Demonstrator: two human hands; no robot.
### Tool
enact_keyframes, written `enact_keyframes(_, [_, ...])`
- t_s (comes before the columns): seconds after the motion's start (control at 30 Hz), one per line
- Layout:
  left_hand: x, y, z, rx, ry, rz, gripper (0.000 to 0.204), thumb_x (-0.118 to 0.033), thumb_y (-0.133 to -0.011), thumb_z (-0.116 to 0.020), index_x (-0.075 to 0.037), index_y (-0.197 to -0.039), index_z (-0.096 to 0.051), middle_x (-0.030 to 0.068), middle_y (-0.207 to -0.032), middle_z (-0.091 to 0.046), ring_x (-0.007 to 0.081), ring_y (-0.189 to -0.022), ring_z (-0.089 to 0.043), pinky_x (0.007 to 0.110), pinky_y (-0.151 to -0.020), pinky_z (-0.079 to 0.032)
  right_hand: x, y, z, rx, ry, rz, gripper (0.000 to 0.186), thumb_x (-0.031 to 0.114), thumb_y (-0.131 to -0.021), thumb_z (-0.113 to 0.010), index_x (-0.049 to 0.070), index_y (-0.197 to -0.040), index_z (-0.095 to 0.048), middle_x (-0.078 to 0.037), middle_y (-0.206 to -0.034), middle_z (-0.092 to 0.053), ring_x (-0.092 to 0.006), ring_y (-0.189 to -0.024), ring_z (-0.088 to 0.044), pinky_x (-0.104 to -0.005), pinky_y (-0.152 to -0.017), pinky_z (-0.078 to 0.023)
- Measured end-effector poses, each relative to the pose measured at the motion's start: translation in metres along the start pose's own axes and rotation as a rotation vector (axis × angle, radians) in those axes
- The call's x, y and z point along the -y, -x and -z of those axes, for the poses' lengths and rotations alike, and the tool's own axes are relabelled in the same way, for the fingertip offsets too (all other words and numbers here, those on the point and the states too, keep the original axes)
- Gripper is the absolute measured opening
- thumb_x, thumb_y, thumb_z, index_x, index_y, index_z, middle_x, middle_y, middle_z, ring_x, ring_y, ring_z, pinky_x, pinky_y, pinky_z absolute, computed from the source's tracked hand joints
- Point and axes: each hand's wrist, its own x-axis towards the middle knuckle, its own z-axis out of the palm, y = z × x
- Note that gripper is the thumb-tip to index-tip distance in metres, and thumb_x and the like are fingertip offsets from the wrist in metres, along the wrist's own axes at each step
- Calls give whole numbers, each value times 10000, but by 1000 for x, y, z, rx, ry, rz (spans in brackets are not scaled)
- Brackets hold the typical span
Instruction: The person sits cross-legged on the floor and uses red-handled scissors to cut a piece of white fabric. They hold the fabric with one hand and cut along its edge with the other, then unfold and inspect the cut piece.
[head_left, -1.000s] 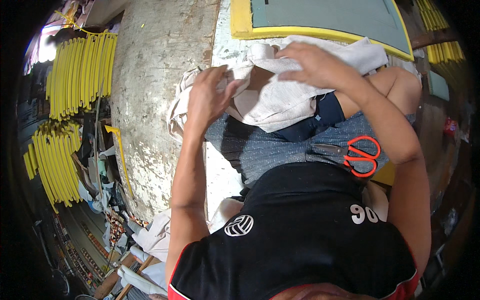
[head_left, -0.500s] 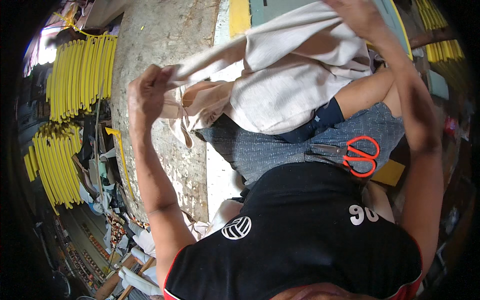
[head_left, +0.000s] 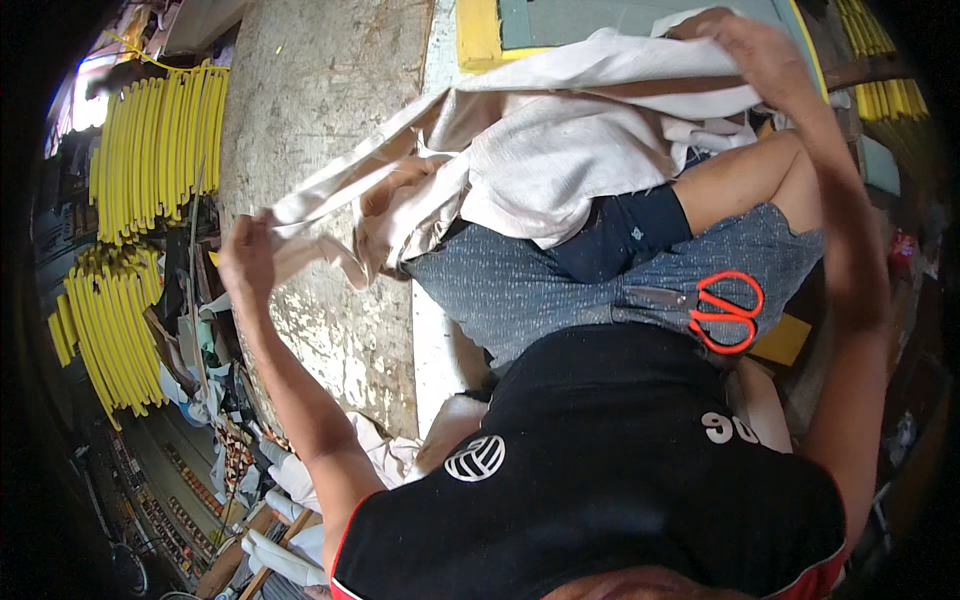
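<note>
A cream-coloured cloth (head_left: 545, 175) is stretched between my two hands, with its loose folds hanging over my thighs and the bench edge. My left hand (head_left: 247, 262) is closed on one end of the cloth, out over the worn board. At the far right, my right hand (head_left: 765, 60) grips the other end; its fingertips are partly hidden by the fabric. Scissors with orange-red handles (head_left: 726, 312) lie on the grey patterned cloth (head_left: 510, 290) across my lap, blades pointing left.
A worn wooden board (head_left: 320, 120) runs along the left. Beyond the cloth is a grey-green panel with a yellow frame (head_left: 478, 40). Stacks of yellow strips (head_left: 158, 150) hang at the far left, above piled fabric scraps (head_left: 285, 480).
My left hand has moved left and nearer, and my right hand right and slightly nearer. The cloth spans wider, its lower edge has risen, and more of my dark shorts shows.
</note>
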Motion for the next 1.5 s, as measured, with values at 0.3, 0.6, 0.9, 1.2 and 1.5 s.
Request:
enact_keyframes(0.3, [-132, -27, -123, 110, 37, -265, 337, -221, -953, -598, -41, -1235, -634, 208, -1228, -640, 407, -1143, -598, 426, -971, -478, 127, -47, -96, 211, -307, 151, 368, 335, -956, -607, 8, -1110, -675, -202, -1105, -630, -376, -1068, -599, -423, -940, -474])
enact_keyframes(0.6, [-109, -77, -227, 532, -84, -228, 379, -321, -953, -580, 11, -1110, -671, 279, -1001, -691, 415, -969, -672, 462, -884, -513, 156, -74, -138, 324, -354, 0, 281, 247, -928, -601, -1, -1024, -694, -221, -994, -679, -399, -977, -643, -452, -887, -505])
enact_keyframes(0.9, [-144, -44, -29, 46, -35, -328, 129, -184, -916, -668, -64, -949, -632, 158, -804, -674, 267, -707, -650, 395, -640, -496, 122, -63, -9, -112, -294, 208, 301, 350, -1009, -544, 79, -1045, -670, -165, -803, -635, -342, -715, -611, -418, -701, -500])
enact_keyframes(1.2, [-106, -34, 14, -143, 4, -421, 238, -234, -995, -577, -29, -877, -593, 185, -768, -656, 298, -682, -662, 392, -580, -487, 107, -48, 53, -270, -39, 327, 448, 350, -995, -556, 13, -705, -609, -174, -648, -564, -322, -591, -596, -407, -572, -484])
enact_keyframes(1.5, [-64, 13, -18, -80, -299, -329, 195, -220, -979, -596, -35, -917, -604, 177, -751, -608, 400, -659, -613, 465, -586, -472, 34, -19, 9, 142, -50, 69, 335, 325, -1000, -546, -2, -993, -616, -241, -847, -577, -412, -798, -565, -430, -732, -459])
